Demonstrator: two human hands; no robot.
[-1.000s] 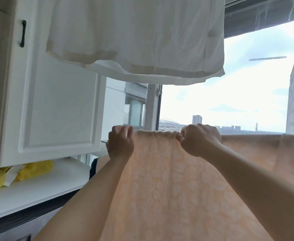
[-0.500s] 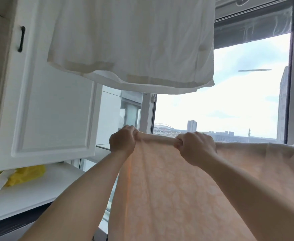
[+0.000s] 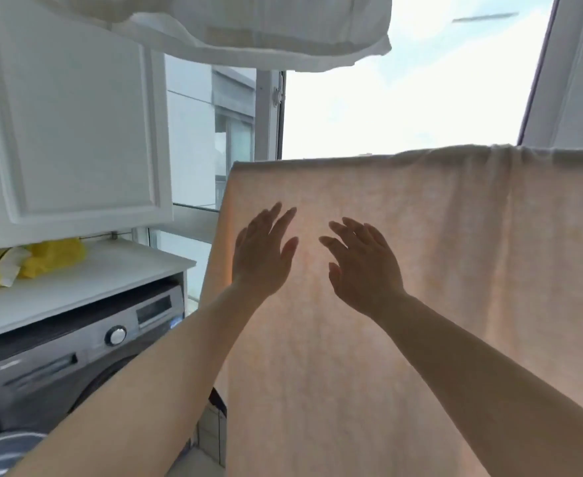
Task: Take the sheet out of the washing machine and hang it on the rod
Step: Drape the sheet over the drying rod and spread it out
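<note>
Head view, left to right. Grey front-loading washing machine (image 3: pixel 76 352) stands at lower left under a white tabletop (image 3: pixel 87 280) that carries crumpled yellow bags (image 3: pixel 39 259); a white panelled cabinet door (image 3: pixel 70 132) hangs above. Left hand (image 3: pixel 262 253) and right hand (image 3: pixel 362 266) are both spread, fingers straight, holding nothing, in front of the pale peach patterned sheet (image 3: pixel 455 270); whether the palms touch the cloth cannot be told. Sheet is draped over the rod, which is hidden beneath its top fold, and falls in a broad flat panel with some gathers toward the right. White garment (image 3: pixel 248 25) hangs overhead. Judged step: hanging is done and smoothing is in hand; the next move calls for flat strokes outward to spread the gathered right part.
</note>
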